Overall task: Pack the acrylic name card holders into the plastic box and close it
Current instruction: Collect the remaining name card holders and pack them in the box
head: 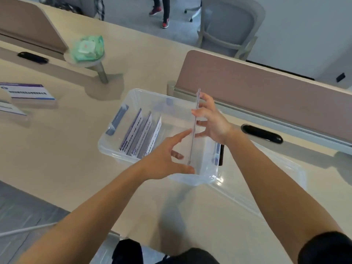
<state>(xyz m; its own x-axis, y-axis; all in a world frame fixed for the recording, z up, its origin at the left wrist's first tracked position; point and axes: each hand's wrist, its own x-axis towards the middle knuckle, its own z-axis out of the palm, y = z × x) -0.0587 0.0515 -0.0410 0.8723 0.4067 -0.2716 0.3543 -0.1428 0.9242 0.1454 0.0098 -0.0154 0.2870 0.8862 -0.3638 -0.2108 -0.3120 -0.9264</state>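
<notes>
A clear plastic box (106, 147) with blue latches stands open on the desk. Three acrylic name card holders (140, 132) lean upright in its left half. Over the right half, another acrylic holder (196, 109) is held on edge, seen as a thin vertical line. My right hand (211, 121) grips it from the right, thumb and fingers pinching the sheet. My left hand (165, 161) has spread fingers, the fingertip touching the holder's left face. The box's clear lid (266, 189) lies flat on the desk at the box's right side.
Two more name card holders (28, 92) lie at the desk's far left. A green pack (88, 47) rests on a small round stand. Brown desk dividers (266, 88) run behind the box. A grey chair (228, 25) and a person's legs stand beyond.
</notes>
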